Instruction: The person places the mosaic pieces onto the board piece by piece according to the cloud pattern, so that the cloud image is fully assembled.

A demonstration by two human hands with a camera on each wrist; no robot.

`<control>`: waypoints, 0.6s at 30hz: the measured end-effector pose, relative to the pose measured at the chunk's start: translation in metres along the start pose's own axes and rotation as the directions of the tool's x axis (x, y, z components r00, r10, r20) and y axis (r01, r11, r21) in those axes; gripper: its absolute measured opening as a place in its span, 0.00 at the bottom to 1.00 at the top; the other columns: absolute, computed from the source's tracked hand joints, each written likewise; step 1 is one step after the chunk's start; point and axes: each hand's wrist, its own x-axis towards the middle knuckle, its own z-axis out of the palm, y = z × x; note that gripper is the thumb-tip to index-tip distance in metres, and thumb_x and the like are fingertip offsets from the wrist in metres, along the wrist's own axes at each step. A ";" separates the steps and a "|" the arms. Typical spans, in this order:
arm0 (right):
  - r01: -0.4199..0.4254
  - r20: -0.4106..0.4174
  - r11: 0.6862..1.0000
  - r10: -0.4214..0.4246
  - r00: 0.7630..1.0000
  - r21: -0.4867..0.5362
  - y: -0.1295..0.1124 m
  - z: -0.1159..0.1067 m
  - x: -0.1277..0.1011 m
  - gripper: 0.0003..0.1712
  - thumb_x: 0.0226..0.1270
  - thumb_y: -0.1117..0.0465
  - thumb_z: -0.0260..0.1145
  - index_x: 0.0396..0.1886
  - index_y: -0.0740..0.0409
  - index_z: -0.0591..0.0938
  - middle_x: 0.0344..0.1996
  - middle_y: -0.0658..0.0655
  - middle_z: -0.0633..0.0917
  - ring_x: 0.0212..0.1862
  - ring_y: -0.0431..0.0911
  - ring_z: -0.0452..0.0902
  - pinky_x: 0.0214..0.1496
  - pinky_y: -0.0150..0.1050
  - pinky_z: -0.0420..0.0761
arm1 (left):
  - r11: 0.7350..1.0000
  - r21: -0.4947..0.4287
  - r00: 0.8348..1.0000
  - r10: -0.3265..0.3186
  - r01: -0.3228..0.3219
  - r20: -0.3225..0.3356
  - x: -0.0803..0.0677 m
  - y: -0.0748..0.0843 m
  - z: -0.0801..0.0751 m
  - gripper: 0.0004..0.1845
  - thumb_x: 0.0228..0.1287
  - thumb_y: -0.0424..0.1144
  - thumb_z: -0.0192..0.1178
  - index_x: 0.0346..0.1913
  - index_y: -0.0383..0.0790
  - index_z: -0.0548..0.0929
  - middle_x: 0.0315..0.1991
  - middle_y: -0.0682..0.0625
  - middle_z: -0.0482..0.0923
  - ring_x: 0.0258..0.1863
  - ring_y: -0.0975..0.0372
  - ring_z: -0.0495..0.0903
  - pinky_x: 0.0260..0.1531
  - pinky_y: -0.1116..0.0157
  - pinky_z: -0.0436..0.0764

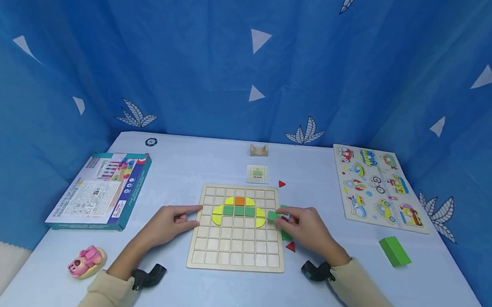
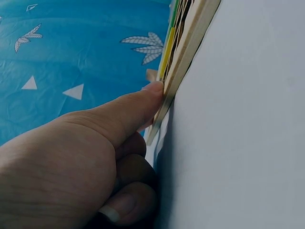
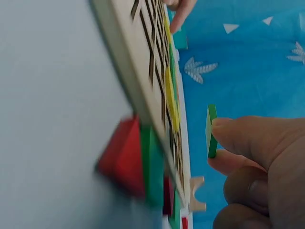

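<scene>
A wooden grid board (image 1: pixel 235 261) lies flat on the table. Its grid holds a row of green tiles (image 1: pixel 239 211), yellow rounded pieces (image 1: pixel 260 222) around them and an orange tile (image 1: pixel 240 201) above. My left hand (image 1: pixel 166 224) touches the board's left edge with extended thumb and index finger, the other fingers folded in. Over the right edge, my right hand (image 1: pixel 310 229) pinches a green square tile (image 3: pixel 211 131) between thumb and index finger, raised off the board. Beside that edge lie more green pieces (image 1: pixel 286 236) and red triangles (image 1: pixel 291 247), partly hidden by the hand.
Behind the board are a small pattern card (image 1: pixel 257 174) and a wooden holder (image 1: pixel 259 150). A box (image 1: pixel 100 191) and pink toy (image 1: pixel 87 261) lie left; a picture puzzle board (image 1: pixel 375 189) and green block (image 1: pixel 394 251) lie right. A red triangle (image 1: pixel 282 184) sits near the card.
</scene>
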 end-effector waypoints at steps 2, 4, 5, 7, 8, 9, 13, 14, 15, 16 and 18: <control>0.013 0.014 1.000 -0.013 1.000 0.009 -0.005 0.003 0.002 0.15 0.64 0.56 0.76 0.49 0.54 0.90 0.11 0.41 0.65 0.15 0.37 0.60 0.20 0.33 0.58 | 1.000 0.001 1.000 0.000 0.000 0.000 0.000 0.000 0.000 0.24 0.64 0.49 0.72 0.63 0.51 0.85 0.18 0.56 0.66 0.19 0.63 0.68 0.23 0.67 0.67; 0.018 0.033 1.000 -0.019 0.999 0.014 -0.009 0.008 0.004 0.15 0.65 0.55 0.76 0.50 0.53 0.90 0.11 0.41 0.65 0.14 0.36 0.59 0.19 0.32 0.58 | 1.000 0.002 1.000 -0.001 0.001 0.000 0.000 0.000 0.000 0.24 0.64 0.49 0.72 0.63 0.51 0.85 0.18 0.56 0.66 0.19 0.63 0.68 0.23 0.67 0.67; 0.019 0.043 1.000 -0.020 0.999 0.014 -0.011 0.010 0.005 0.15 0.65 0.54 0.75 0.50 0.53 0.90 0.10 0.41 0.65 0.13 0.36 0.59 0.19 0.32 0.58 | 1.000 0.004 1.000 -0.002 0.002 0.000 0.001 0.000 0.000 0.24 0.64 0.49 0.72 0.63 0.51 0.85 0.18 0.56 0.66 0.19 0.63 0.68 0.23 0.67 0.67; 0.029 0.052 1.000 -0.030 0.998 0.008 -0.015 0.015 0.008 0.15 0.66 0.54 0.75 0.50 0.52 0.90 0.10 0.40 0.64 0.13 0.35 0.59 0.18 0.32 0.59 | 1.000 0.006 1.000 -0.004 0.004 0.001 0.001 0.000 0.000 0.24 0.64 0.49 0.72 0.63 0.51 0.85 0.18 0.56 0.66 0.19 0.63 0.68 0.23 0.66 0.67; 0.037 0.055 0.999 -0.037 0.998 0.004 -0.016 0.018 0.009 0.14 0.66 0.54 0.75 0.49 0.51 0.90 0.10 0.40 0.64 0.13 0.35 0.59 0.18 0.32 0.59 | 1.000 0.006 1.000 -0.005 0.005 0.002 0.001 0.000 0.000 0.24 0.64 0.49 0.72 0.63 0.51 0.85 0.18 0.56 0.66 0.19 0.63 0.68 0.23 0.66 0.66; 0.046 0.056 0.999 -0.046 0.997 -0.001 -0.018 0.021 0.010 0.14 0.65 0.54 0.75 0.49 0.50 0.90 0.10 0.40 0.64 0.13 0.35 0.60 0.19 0.32 0.60 | 1.000 0.006 1.000 -0.006 0.006 0.002 0.001 0.000 0.000 0.25 0.64 0.49 0.72 0.63 0.51 0.85 0.18 0.56 0.66 0.19 0.63 0.68 0.23 0.66 0.66; 0.086 0.062 0.996 -0.084 0.995 -0.023 -0.024 0.032 0.015 0.13 0.64 0.55 0.76 0.47 0.50 0.91 0.10 0.38 0.64 0.16 0.33 0.61 0.21 0.31 0.60 | 1.000 0.001 1.000 -0.012 0.012 -0.001 0.001 0.001 0.000 0.24 0.64 0.49 0.72 0.63 0.50 0.85 0.18 0.55 0.66 0.19 0.63 0.68 0.23 0.66 0.66; 0.091 0.064 0.995 -0.089 0.994 -0.029 -0.026 0.035 0.016 0.13 0.64 0.55 0.76 0.47 0.50 0.91 0.10 0.38 0.64 0.16 0.33 0.61 0.21 0.31 0.60 | 1.000 -0.001 1.000 -0.014 0.014 -0.001 0.001 0.001 0.000 0.24 0.64 0.49 0.72 0.63 0.51 0.85 0.18 0.55 0.66 0.19 0.63 0.68 0.22 0.66 0.66; 0.091 0.066 0.995 -0.088 0.994 -0.036 -0.027 0.037 0.016 0.13 0.64 0.55 0.76 0.47 0.51 0.91 0.10 0.38 0.64 0.15 0.33 0.61 0.21 0.31 0.60 | 1.000 -0.003 1.000 -0.015 0.015 0.000 0.001 0.001 0.000 0.24 0.64 0.49 0.72 0.63 0.50 0.85 0.18 0.55 0.66 0.19 0.62 0.68 0.22 0.67 0.66; 0.089 0.067 0.995 -0.086 0.994 -0.041 -0.028 0.039 0.016 0.13 0.64 0.56 0.76 0.48 0.51 0.91 0.10 0.38 0.64 0.15 0.32 0.61 0.20 0.30 0.60 | 1.000 -0.004 1.000 -0.015 0.015 0.002 0.001 0.001 0.000 0.24 0.65 0.48 0.72 0.63 0.50 0.85 0.18 0.55 0.67 0.19 0.62 0.68 0.22 0.67 0.66; 0.083 0.060 0.995 -0.080 0.995 -0.051 -0.030 0.042 0.015 0.14 0.64 0.56 0.76 0.48 0.52 0.91 0.10 0.38 0.64 0.15 0.32 0.60 0.20 0.30 0.59 | 1.000 -0.008 1.000 -0.012 0.012 0.005 0.001 0.001 -0.001 0.24 0.65 0.48 0.71 0.63 0.50 0.84 0.18 0.55 0.67 0.19 0.62 0.68 0.22 0.67 0.66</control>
